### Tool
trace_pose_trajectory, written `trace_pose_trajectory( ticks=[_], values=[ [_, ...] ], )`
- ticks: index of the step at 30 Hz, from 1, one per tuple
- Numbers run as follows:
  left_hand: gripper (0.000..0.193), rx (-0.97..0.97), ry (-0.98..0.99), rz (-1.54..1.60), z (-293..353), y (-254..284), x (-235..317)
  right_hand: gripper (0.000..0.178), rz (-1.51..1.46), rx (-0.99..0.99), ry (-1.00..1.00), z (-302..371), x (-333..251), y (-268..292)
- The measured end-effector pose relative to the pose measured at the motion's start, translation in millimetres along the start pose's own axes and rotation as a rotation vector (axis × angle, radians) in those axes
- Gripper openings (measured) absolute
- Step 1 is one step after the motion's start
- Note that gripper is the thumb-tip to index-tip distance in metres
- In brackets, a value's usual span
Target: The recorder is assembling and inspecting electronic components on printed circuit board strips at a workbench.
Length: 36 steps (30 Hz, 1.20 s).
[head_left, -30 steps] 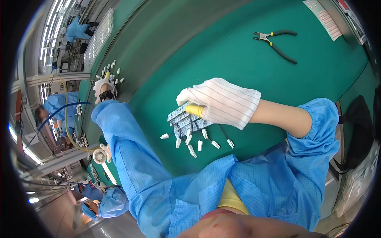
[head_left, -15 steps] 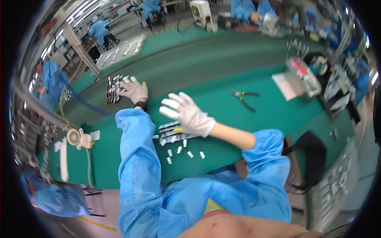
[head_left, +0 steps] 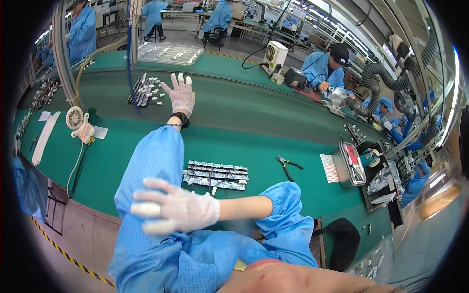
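Observation:
My left hand (head_left: 181,97), in a white glove, is held open above the dark conveyor belt (head_left: 234,110), with nothing in it. Just left of it on the belt is a bunch of circuit board strips (head_left: 141,94) with white connectors. My right hand (head_left: 178,209), gloved as well and a little blurred, is open and empty in front of my left sleeve (head_left: 152,166). Beyond it, on the green bench mat (head_left: 254,163), lies a panel of circuit board strips (head_left: 218,172) with short dark leads and white connectors; its near left part is partly behind my right hand.
Pliers (head_left: 288,167) lie to the right of the panel. Farther right are a clear box (head_left: 351,166) and a pink-printed sheet (head_left: 330,168). A small fan (head_left: 79,122) stands at left. Across the belt a co-worker (head_left: 326,69) sits by an extraction hose (head_left: 376,78).
My right hand has come back from over the panel towards my left sleeve, uncovering the panel. My left hand now sits apart from the strips on the belt. The view has turned.

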<state>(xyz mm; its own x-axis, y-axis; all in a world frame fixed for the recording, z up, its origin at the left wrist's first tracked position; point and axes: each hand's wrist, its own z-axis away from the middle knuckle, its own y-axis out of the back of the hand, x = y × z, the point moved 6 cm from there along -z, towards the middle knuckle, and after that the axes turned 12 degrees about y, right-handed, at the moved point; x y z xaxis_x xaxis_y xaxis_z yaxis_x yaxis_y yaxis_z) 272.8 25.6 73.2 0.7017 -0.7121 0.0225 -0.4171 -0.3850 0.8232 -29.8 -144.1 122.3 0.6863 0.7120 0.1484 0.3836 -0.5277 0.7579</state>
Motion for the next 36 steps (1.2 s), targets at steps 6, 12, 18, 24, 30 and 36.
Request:
trace_pose_trajectory(
  ticks=[6,12,18,24,30,36],
  values=[
    [0.054,0.143,0.212,0.76,-9,-129,-48,0.039,-0.131,0.065,0.153,-33,-45,-8],
    [0.04,-0.391,-0.359,0.812,90,33,-55,0.04,0.268,-0.202,-0.31,34,12,35],
    [0.042,-0.664,-0.597,0.408,176,27,-94,0.035,0.12,-0.591,-1.184,220,73,51],
    [0.031,-0.677,-0.533,0.707,183,15,-86,0.028,-0.087,-0.455,-1.227,252,83,38],
    [0.035,-0.871,-0.331,1.183,172,29,-98,0.042,-0.553,0.328,-1.498,261,79,51],
    [0.047,-1.164,-0.025,1.676,177,50,-110,0.073,-0.398,0.214,-1.42,229,65,57]
  ],
)
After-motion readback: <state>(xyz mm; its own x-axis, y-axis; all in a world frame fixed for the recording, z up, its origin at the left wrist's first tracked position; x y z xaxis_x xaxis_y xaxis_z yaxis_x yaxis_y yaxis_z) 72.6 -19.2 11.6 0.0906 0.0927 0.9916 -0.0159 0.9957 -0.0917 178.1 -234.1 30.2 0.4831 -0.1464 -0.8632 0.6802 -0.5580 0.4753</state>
